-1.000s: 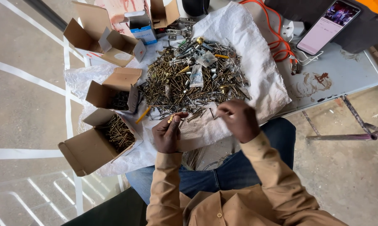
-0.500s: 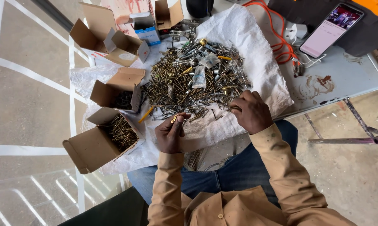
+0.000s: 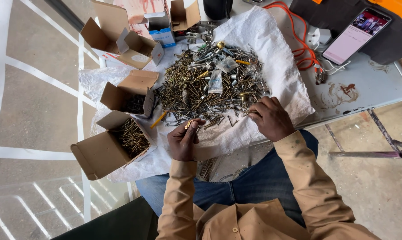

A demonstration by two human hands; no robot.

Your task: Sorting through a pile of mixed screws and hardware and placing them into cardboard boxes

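Nearest: lap, jeans (image 3: pixel 250 186), tan sleeves.

Left hand (image 3: pixel 184 141) closed around a small bunch of brass screws (image 3: pixel 188 125); heads stick out above the thumb, long axis pointing up and away from the body, toward the pile.

Right hand (image 3: pixel 272 118) at the pile's near right edge, fingers curled and pinched down on the loose screws there. Can't tell whether it has actually got one.

Pile (image 3: pixel 210 86) lies straight ahead of both hands, on a white sack (image 3: pixel 276 66) spread over the table (image 3: pixel 370 84). Mixed hardware, no common axis, screws pointing every way. Right hand is touching it; left hand is just short of its near edge.

Left of the left hand: open box (image 3: pixel 105 149) half full of brass screws, mouth facing up. Left hand is the nearer one to it. Second box (image 3: pixel 129 95) with darker screws beyond it, then more open boxes (image 3: pixel 121 38) at the far left.

Far right: orange cable (image 3: pixel 298 44), phone (image 3: pixel 356 35) with lit screen.
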